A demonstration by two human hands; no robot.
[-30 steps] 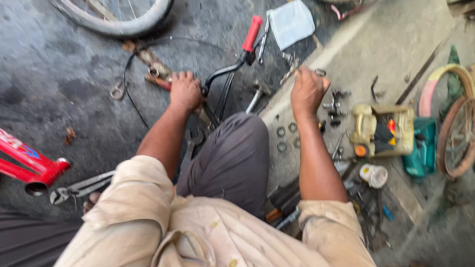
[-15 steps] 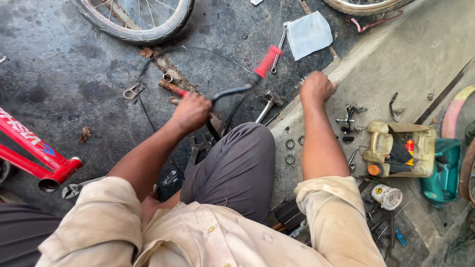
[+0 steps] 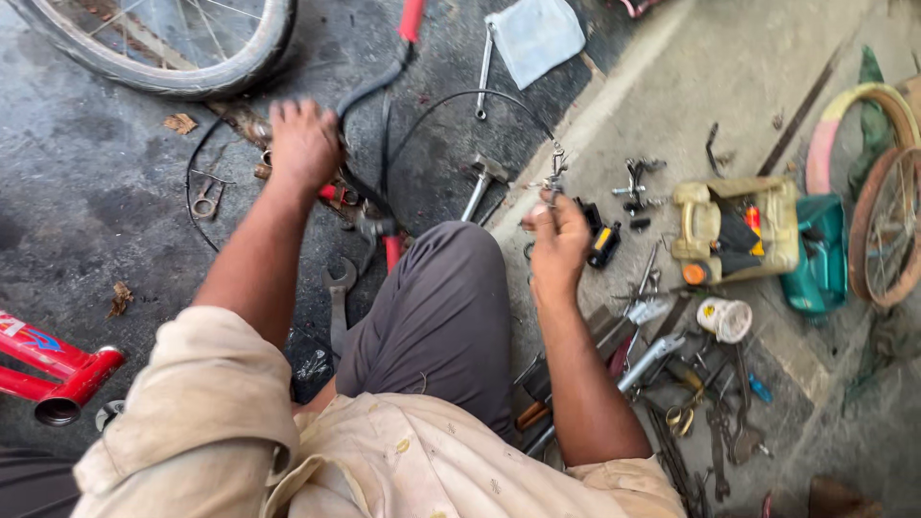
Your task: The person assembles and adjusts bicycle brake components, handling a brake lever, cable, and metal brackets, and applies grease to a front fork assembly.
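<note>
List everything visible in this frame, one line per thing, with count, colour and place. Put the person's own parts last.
bicycle wheel: one, grey tyre, top left on the dark floor
handlebar: one, black with red end sleeve, top centre, under the left hand
cable: one, black, arching from the handlebar to the right hand
cloth: one, pale blue, top centre
spanner: one, grey, on the floor beside the knee
bicycle frame: one, red, lower left edge
tool case: one, yellowish, right on the concrete
small cup: one, white, below the case
rims: two, pink and rusty, right edge
loose tools: many, metal, lower right
left hand: grip on the handlebar
right hand: grip pinching the cable end
</note>
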